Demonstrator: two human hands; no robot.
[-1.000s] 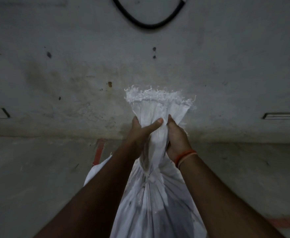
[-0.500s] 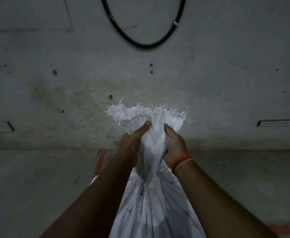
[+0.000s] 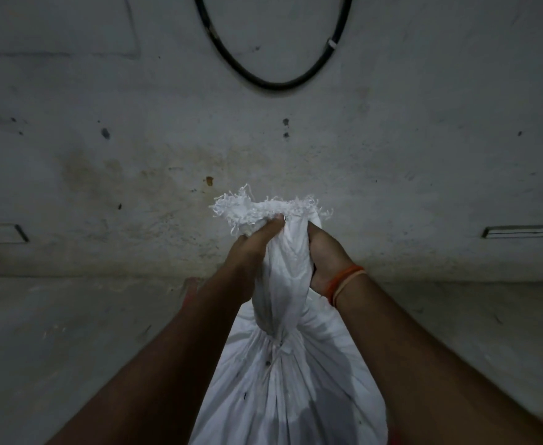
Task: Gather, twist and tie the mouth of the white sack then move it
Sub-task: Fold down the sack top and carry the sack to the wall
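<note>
Both hands have crept up the neck; left hand (image 3: 250, 252) and right hand (image 3: 326, 255) clamp the sack (image 3: 283, 380) below its frayed mouth (image 3: 263, 208).

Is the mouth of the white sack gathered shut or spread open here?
Gathered shut: the white sack is cinched into a narrow neck, gripped by the left hand and right hand.

A black cable (image 3: 273, 81) loops on the stained wall (image 3: 424, 139) well above the hands. A red floor stripe (image 3: 189, 292) lies just left of the left forearm. Dark slots (image 3: 525, 231) sit far out to either side.
</note>
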